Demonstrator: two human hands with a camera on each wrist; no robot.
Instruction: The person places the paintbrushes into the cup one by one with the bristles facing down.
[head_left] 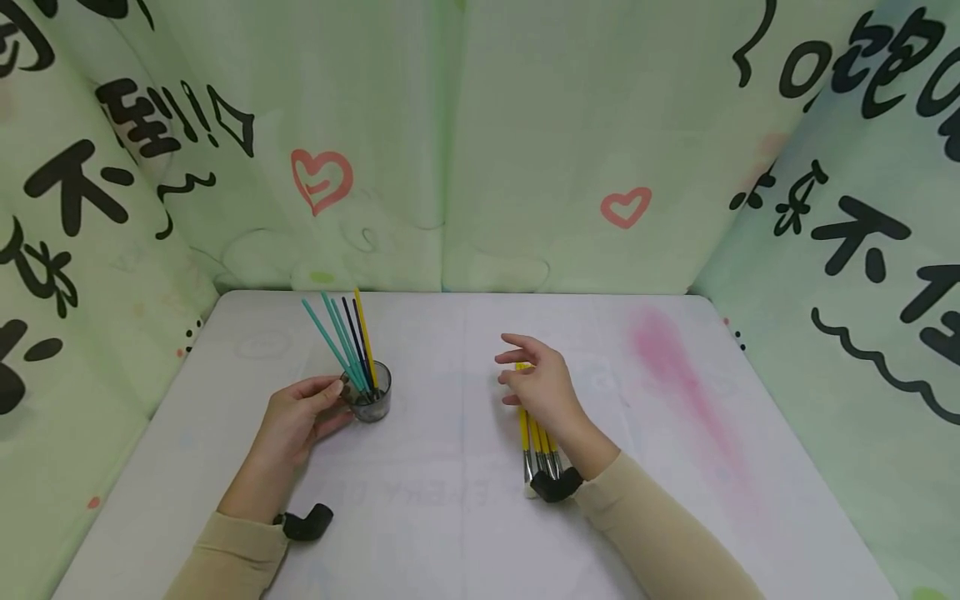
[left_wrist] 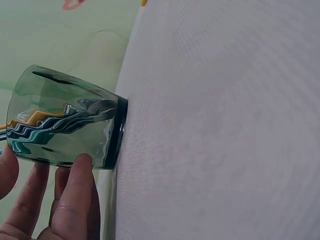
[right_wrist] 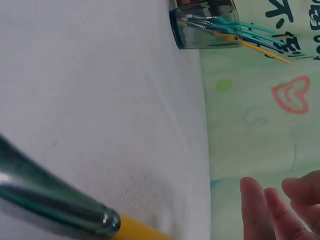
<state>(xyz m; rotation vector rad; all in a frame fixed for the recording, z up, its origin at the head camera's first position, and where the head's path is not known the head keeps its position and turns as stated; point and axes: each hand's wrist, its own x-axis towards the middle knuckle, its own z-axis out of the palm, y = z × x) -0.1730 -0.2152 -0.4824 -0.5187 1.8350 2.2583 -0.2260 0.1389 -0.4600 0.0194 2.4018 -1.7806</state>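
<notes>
In the head view, my left hand holds a smoky glass cup at its left side, thumb close to the rim. The left wrist view shows the fingers against the cup's wall, and its base on the table. Thin paintbrushes with teal, dark and yellow handles lean in the cup, handle ends up. My right hand hovers over several yellow-handled paintbrushes lying side by side, bristles toward me; its fingers are spread and hold nothing. A large metal ferrule looms close in the right wrist view.
A white cloth covers the table, with a pink streak on its right side. Pale green curtains with black lettering and pink hearts stand behind and at both sides. Black straps sit at both wrists.
</notes>
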